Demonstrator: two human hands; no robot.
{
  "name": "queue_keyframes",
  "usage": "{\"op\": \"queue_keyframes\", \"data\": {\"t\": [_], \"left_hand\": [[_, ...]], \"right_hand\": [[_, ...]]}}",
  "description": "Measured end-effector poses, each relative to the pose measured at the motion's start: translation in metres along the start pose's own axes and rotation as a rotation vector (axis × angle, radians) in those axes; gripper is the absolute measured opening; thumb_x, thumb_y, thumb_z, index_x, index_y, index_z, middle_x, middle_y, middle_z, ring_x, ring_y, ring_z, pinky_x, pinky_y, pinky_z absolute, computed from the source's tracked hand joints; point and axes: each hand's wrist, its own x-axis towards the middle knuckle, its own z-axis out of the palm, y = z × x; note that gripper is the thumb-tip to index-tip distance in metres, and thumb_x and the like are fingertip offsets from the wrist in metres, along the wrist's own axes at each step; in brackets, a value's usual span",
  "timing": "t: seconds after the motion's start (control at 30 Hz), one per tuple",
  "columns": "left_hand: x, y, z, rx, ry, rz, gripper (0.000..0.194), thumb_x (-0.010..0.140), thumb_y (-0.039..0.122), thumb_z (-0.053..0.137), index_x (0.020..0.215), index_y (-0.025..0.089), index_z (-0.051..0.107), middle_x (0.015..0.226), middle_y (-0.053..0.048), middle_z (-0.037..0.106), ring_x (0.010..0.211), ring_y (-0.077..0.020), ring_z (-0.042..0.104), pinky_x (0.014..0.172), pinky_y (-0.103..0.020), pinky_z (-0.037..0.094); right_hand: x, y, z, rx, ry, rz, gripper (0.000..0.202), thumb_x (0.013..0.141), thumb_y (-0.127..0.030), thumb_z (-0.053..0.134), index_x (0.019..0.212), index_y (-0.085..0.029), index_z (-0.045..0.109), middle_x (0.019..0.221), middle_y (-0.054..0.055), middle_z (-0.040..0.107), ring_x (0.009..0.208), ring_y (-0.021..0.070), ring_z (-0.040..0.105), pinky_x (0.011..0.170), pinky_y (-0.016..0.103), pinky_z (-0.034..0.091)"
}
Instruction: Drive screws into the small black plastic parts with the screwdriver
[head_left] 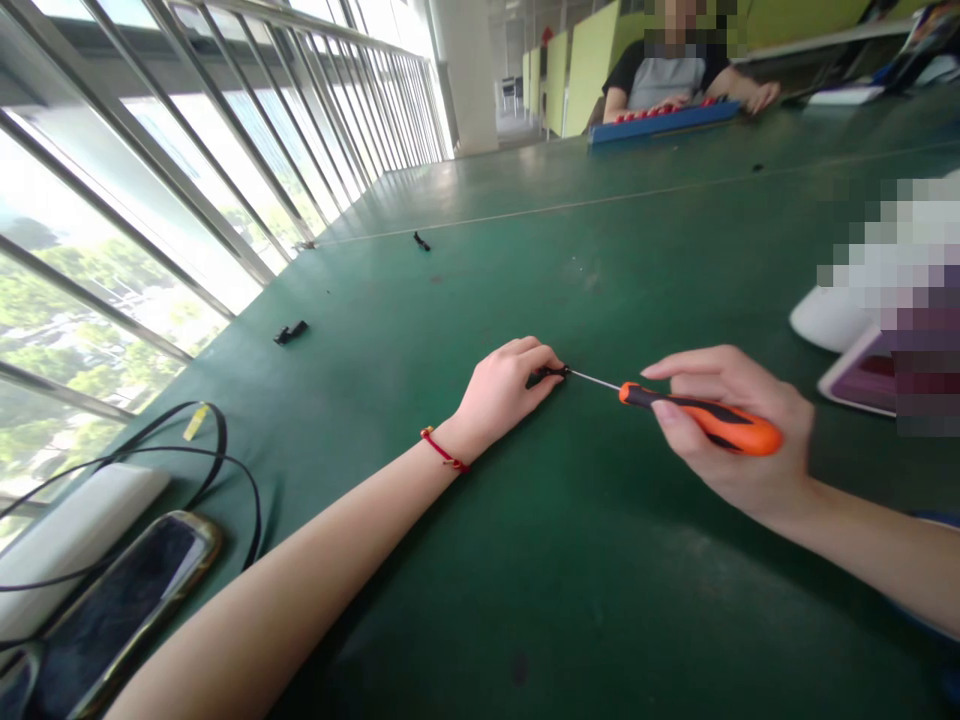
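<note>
My left hand (510,385) rests on the green table, its fingers closed around a small black part (553,374) that is mostly hidden by them. From the right, the thin metal shaft of a screwdriver (705,415) reaches to that part, its tip meeting the part's end. My right hand (750,440) holds the orange and black handle, thumb at the front and palm behind, with the index finger raised off it. Two more black pieces lie apart on the table: one small clip-like piece (291,332) on the left and another piece (421,241) farther back.
At the lower left lie a phone (127,610), a white box-shaped object (90,530) and looping black cables (259,500). A metal railing (247,130) borders the table's left side. Across it, a person sits behind a blue tray (664,122) of red items.
</note>
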Motion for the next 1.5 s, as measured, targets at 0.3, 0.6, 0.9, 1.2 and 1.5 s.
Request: {"op": "queue_keyframes", "data": {"t": [0.3, 0.6, 0.9, 1.2, 1.5], "left_hand": [[0.001, 0.000, 0.000, -0.009, 0.002, -0.010, 0.009, 0.083, 0.019, 0.056, 0.087, 0.017, 0.064, 0.089, -0.002, 0.063, 0.083, -0.0141, 0.059, 0.073, -0.025, 0.048], [0.001, 0.000, 0.000, -0.015, -0.002, -0.010, 0.009, 0.082, 0.020, 0.056, 0.086, 0.017, 0.064, 0.090, -0.003, 0.063, 0.083, -0.0147, 0.059, 0.074, -0.026, 0.048], [0.001, 0.000, 0.001, -0.018, 0.001, 0.001, 0.009, 0.082, 0.018, 0.056, 0.086, 0.017, 0.064, 0.090, -0.003, 0.063, 0.083, -0.0141, 0.059, 0.074, -0.025, 0.048], [0.001, 0.000, 0.000, -0.021, -0.007, -0.010, 0.009, 0.082, 0.019, 0.056, 0.085, 0.017, 0.064, 0.090, -0.003, 0.063, 0.083, -0.0145, 0.059, 0.073, -0.025, 0.048], [0.001, 0.001, 0.000, -0.022, -0.002, -0.010, 0.010, 0.082, 0.019, 0.055, 0.085, 0.017, 0.064, 0.089, -0.003, 0.063, 0.082, -0.0145, 0.059, 0.073, -0.026, 0.049]], "right_hand": [[0.001, 0.009, 0.006, 0.232, 0.118, 0.036, 0.055, 0.062, -0.015, 0.069, 0.114, -0.024, 0.052, 0.084, 0.002, 0.053, 0.066, 0.0160, 0.053, 0.055, 0.032, 0.047], [-0.002, 0.005, 0.004, 0.099, 0.095, 0.020, 0.033, 0.070, -0.014, 0.065, 0.101, -0.026, 0.060, 0.073, 0.000, 0.058, 0.060, 0.0157, 0.055, 0.053, 0.032, 0.046], [0.000, 0.005, -0.001, 0.081, -0.008, 0.009, 0.027, 0.073, -0.014, 0.063, 0.097, -0.025, 0.059, 0.057, -0.004, 0.054, 0.047, 0.0122, 0.049, 0.047, 0.029, 0.041], [0.002, 0.010, 0.007, 0.249, 0.154, -0.011, 0.061, 0.058, -0.012, 0.071, 0.115, -0.027, 0.053, 0.089, 0.004, 0.054, 0.074, 0.0198, 0.055, 0.059, 0.036, 0.049], [-0.001, -0.001, 0.000, 0.011, 0.003, -0.022, 0.023, 0.074, -0.016, 0.063, 0.092, -0.029, 0.059, 0.059, -0.004, 0.059, 0.048, 0.0140, 0.053, 0.052, 0.033, 0.044]]}}
